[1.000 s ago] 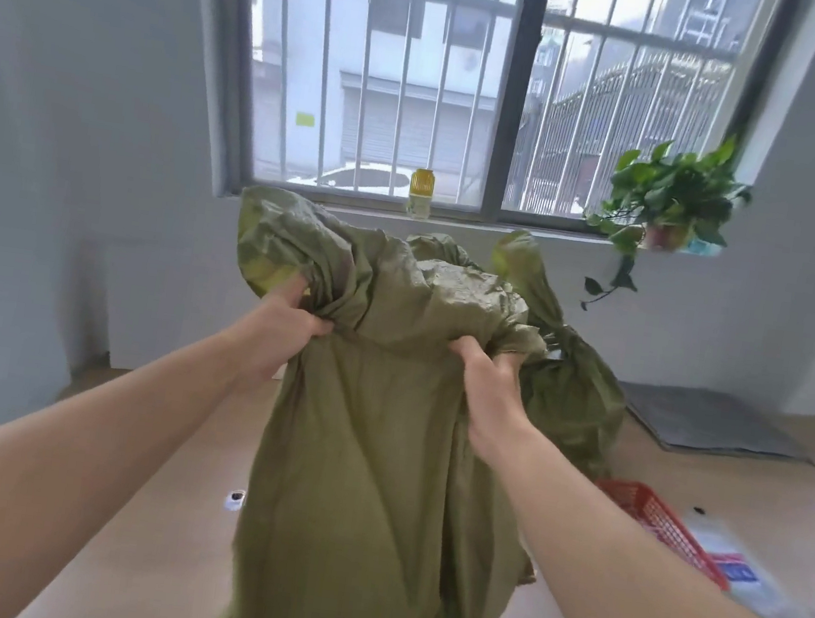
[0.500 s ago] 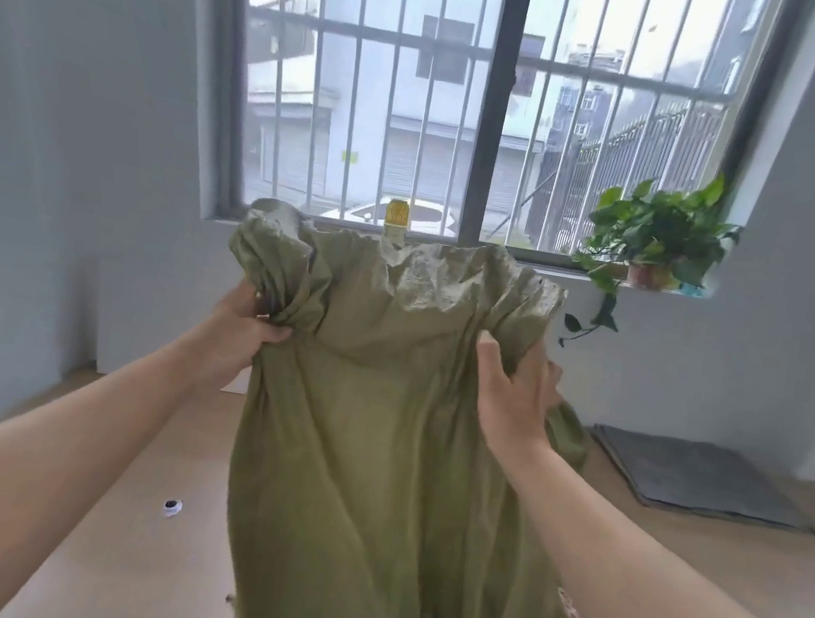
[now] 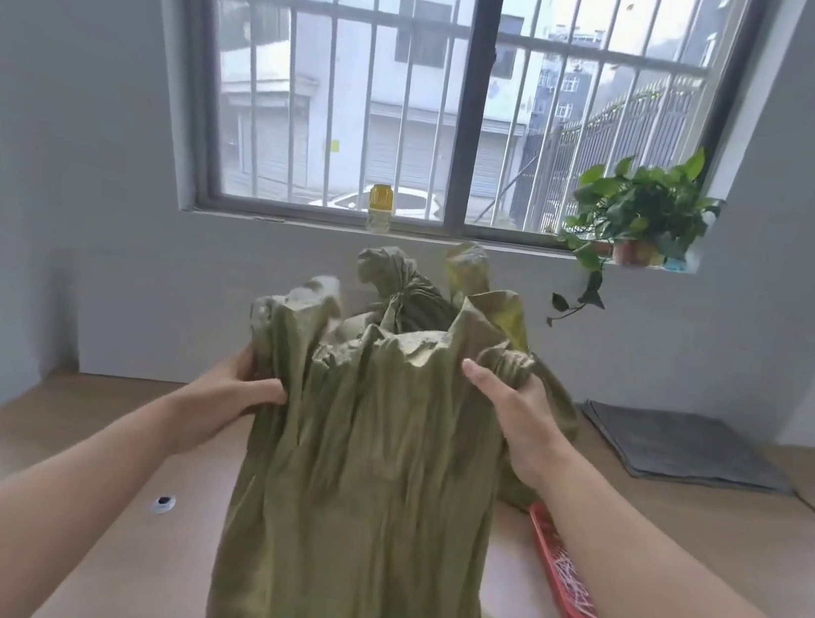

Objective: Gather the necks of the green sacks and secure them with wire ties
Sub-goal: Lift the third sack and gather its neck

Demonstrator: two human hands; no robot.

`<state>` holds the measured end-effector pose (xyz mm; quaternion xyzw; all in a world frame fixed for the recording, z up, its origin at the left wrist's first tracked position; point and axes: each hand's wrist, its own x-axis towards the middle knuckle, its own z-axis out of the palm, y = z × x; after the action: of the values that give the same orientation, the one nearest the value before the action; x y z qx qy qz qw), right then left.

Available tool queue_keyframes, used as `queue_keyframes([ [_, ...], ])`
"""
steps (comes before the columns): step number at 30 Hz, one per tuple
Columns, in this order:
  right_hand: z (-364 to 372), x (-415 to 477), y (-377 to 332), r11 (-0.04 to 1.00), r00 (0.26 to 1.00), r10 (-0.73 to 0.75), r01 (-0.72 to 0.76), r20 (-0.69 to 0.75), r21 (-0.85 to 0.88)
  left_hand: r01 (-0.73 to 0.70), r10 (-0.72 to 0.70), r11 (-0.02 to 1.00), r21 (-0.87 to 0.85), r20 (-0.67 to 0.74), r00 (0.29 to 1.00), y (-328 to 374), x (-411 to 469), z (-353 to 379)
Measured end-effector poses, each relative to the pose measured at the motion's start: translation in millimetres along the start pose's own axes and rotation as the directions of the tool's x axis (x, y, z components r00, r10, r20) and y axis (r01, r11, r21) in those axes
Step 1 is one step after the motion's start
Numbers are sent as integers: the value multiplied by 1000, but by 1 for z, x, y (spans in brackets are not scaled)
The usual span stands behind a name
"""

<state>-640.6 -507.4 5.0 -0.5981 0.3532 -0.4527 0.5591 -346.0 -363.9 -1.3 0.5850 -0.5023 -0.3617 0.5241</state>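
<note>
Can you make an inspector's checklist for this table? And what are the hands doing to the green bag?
Surface: tan table, smooth top.
Job's things: front sack stands upright, its top bunched but not tied; back sack stands behind it, its neck cinched shut; red tray on the right holds whitish strands, probably the ties.
Clutter: small round object on the left; grey mat at the far right.
Grips: left hand and right hand each hold the front sack's top, one on each side.
Cables: nothing seen.
Surroundings: barred window; jar and potted plant on the sill.
</note>
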Motion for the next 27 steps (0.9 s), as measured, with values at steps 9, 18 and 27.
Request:
queue_keyframes([
  [9, 22, 19, -19, 986, 991, -93, 79, -95, -147, -91, 166, 955, 282, -257, 952, 16, 15, 3],
  [18, -9, 15, -41, 937, 846, -343, 337, -408, -87, -152, 88, 987, -54, -608, 789, 18, 8, -38],
  [27, -18, 8, -44, 965, 939, -106, 176, -327, 193, 53, -83, 987, -151, -194, 977, 26, -13, -41],
])
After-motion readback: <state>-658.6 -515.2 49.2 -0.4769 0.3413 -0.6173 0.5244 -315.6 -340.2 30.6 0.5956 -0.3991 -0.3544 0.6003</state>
